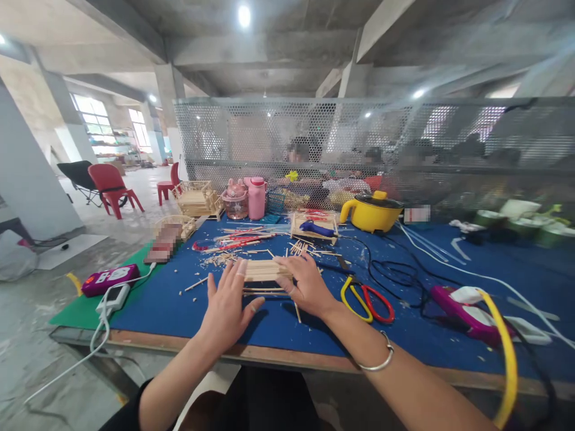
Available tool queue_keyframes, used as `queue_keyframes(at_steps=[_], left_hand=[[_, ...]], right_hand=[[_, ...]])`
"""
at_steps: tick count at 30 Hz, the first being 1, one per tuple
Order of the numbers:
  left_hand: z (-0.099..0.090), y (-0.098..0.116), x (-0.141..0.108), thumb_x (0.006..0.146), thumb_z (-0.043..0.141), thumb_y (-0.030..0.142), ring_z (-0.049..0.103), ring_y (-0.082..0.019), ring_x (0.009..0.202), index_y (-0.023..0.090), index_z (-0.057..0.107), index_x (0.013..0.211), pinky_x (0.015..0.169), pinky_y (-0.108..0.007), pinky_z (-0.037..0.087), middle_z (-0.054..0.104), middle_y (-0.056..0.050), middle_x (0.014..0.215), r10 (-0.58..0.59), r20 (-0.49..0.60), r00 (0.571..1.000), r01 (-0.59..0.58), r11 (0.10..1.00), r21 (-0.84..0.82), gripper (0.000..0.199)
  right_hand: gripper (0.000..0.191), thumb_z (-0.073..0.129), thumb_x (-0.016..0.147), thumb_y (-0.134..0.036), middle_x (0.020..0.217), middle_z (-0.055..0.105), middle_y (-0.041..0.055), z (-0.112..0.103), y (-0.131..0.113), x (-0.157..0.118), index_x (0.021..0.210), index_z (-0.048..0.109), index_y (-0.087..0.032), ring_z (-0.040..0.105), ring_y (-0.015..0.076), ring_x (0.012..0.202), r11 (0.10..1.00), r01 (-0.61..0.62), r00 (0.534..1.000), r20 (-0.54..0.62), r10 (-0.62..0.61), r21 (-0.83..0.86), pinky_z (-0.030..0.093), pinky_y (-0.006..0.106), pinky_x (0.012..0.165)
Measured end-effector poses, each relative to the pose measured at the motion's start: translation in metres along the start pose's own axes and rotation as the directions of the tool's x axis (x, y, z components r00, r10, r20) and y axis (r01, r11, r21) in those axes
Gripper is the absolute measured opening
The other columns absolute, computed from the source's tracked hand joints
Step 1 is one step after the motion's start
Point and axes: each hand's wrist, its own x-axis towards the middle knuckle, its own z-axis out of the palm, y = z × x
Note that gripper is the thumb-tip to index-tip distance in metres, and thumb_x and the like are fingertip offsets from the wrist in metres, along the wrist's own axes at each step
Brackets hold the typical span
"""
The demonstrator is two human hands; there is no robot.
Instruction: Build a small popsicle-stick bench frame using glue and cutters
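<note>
We have a small slatted wooden piece point(263, 270) in front of us, near the front edge of the blue worktop point(157, 311), lying between our two hands. The left hand point(228, 302) is spread, its fingertips at the piece's left end and its thumb held well away from the fingers. The right hand point(309, 284) bends over the right end, fingers on top and thumb toward the front; we cannot tell whether it pinches the wood or only steadies it. The hands are apart from each other. As for progress, we judge the piece partly built: its top slats lie side by side in a close row, while thin strips show at the front below a dark gap, and whether everything is fixed we cannot see. Loose sticks point(302, 246) lie scattered just behind, so material is left over. Beyond them a blue tool point(317, 227), perhaps a glue gun, rests on a wooden frame point(297, 226), touched by neither hand. Scissors point(377, 304) with one yellow and one red handle lie just to the right. At the far left, a larger wooden structure point(195, 200) stands assembled, which looks to us much further along than ours.
</note>
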Motion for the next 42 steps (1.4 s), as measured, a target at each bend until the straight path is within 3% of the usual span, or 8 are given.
queue_keyframes(at_steps=[5,13,18,21,24,29,36,42], left_hand=[[0.008,-0.017,-0.013,0.084,0.052,0.042,0.041,-0.027,0.130,0.017,0.031,0.139,0.105,-0.047,0.034,0.047,-0.015,0.138,-0.204,0.052,0.977,0.208,0.896,-0.391,0.064],[0.001,-0.024,-0.013,0.081,0.056,0.041,0.064,-0.018,0.090,0.018,0.051,0.119,0.082,-0.034,0.050,0.066,-0.005,0.093,-0.501,0.092,0.860,0.354,0.459,-0.815,0.044],[-0.004,-0.024,-0.019,0.079,0.059,0.042,0.060,-0.012,0.071,0.018,0.053,0.113,0.068,-0.026,0.049,0.062,0.000,0.078,-0.531,0.111,0.840,0.353,0.379,-0.855,0.043],[-0.002,-0.025,-0.019,0.079,0.058,0.043,0.059,-0.012,0.072,0.018,0.055,0.111,0.067,-0.025,0.049,0.062,0.000,0.079,-0.507,0.157,0.847,0.387,0.388,-0.836,0.040],[0.001,-0.026,-0.019,0.080,0.058,0.043,0.060,-0.015,0.082,0.019,0.056,0.110,0.071,-0.027,0.049,0.063,-0.003,0.091,-0.489,0.144,0.860,0.396,0.463,-0.793,0.039],[0.004,-0.024,-0.019,0.081,0.056,0.041,0.057,-0.022,0.104,0.022,0.052,0.120,0.081,-0.033,0.049,0.060,-0.008,0.114,-0.425,0.115,0.898,0.383,0.625,-0.680,0.043],[0.005,-0.022,-0.020,0.084,0.052,0.040,0.055,-0.023,0.112,0.024,0.046,0.126,0.088,-0.039,0.048,0.058,-0.008,0.121,-0.337,0.117,0.934,0.345,0.770,-0.536,0.045],[0.005,-0.022,-0.019,0.084,0.051,0.039,0.056,-0.022,0.110,0.021,0.046,0.128,0.082,-0.034,0.051,0.057,-0.010,0.122,-0.326,0.051,0.944,0.304,0.799,-0.519,0.048]], right_hand=[[0.023,0.045,0.088,-0.038,0.074,0.061,0.0025,-0.008,0.032,0.006,0.092,0.057,-0.018,0.056,0.0155,0.067,0.945,-0.287,0.937,-0.157,0.311,0.156,0.043,0.028,0.066],[0.024,0.052,0.079,-0.034,0.077,0.062,0.0041,-0.023,0.081,0.006,0.095,0.061,-0.018,0.057,0.0184,0.072,0.899,-0.438,0.848,-0.328,0.416,0.010,0.042,0.029,0.069],[0.020,0.049,0.080,-0.035,0.071,0.064,0.0030,-0.030,0.069,0.015,0.078,0.063,-0.020,0.055,0.0160,0.064,0.895,-0.415,0.905,0.025,0.424,-0.163,0.038,0.026,0.060],[0.026,0.058,0.073,-0.044,0.062,0.061,0.0001,-0.032,0.052,0.014,0.065,0.060,-0.020,0.051,0.0136,0.056,0.897,-0.389,0.790,0.425,0.443,-0.211,0.033,0.024,0.052],[0.042,0.063,0.064,-0.062,0.056,0.059,-0.0016,-0.032,0.030,0.009,0.061,0.057,-0.020,0.048,0.0126,0.052,0.894,-0.395,0.671,0.599,0.437,-0.210,0.030,0.023,0.048],[0.037,0.070,0.057,-0.057,0.060,0.064,0.0006,-0.030,0.007,0.007,0.058,0.061,-0.022,0.053,0.0148,0.054,0.875,-0.374,0.659,0.575,0.485,-0.308,0.029,0.025,0.048],[0.016,0.052,0.075,-0.028,0.054,0.063,0.0013,-0.033,0.043,-0.003,0.063,0.059,-0.019,0.055,0.0121,0.044,0.764,-0.632,0.613,0.520,0.595,-0.129,0.035,0.022,0.044],[0.026,0.052,0.081,-0.041,0.064,0.062,-0.0001,-0.054,0.046,0.000,0.084,0.062,-0.017,0.053,0.0111,0.055,0.809,-0.535,0.770,0.532,0.350,0.242,0.040,0.021,0.052]])
